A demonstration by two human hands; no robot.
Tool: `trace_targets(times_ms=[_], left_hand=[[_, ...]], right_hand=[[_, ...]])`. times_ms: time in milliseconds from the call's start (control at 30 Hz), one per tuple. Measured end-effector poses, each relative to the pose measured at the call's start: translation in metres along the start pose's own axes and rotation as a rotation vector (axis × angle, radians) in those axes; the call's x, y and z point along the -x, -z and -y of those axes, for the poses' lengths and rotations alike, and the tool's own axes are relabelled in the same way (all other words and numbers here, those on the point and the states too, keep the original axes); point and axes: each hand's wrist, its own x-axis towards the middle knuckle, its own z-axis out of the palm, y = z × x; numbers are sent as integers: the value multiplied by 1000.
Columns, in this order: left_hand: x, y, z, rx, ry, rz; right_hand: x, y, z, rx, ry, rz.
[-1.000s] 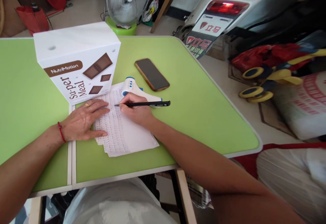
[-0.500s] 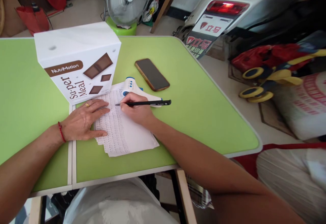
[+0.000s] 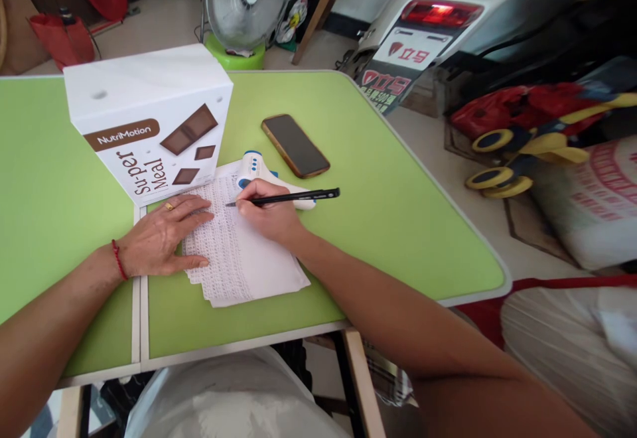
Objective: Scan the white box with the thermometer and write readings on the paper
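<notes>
A sheet of paper, its left part covered in rows of handwriting, lies on the green table. My left hand rests flat on the paper's left edge with fingers spread; a ring and a red bracelet show on it. Between the fingers of my right hand is a black pen, its tip at the written rows and its back end pointing right. Just beyond my right hand a white and blue infrared thermometer lies partly hidden by the fingers.
A white box stands upright behind my left hand. A phone lies farther back on the green table. Past the table are a fan, a scooter and a white sack.
The pen's back end has swung slightly up and to the right in my right hand. My left hand stays flat on the paper. The whole view has shifted a little.
</notes>
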Motion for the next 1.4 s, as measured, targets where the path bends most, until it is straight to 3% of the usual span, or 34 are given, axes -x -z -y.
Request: trace_targets(times_ms=[1400], left_hand=[[0, 1, -1, 16, 13, 7]], right_hand=[[-1, 2, -1, 54, -7, -22]])
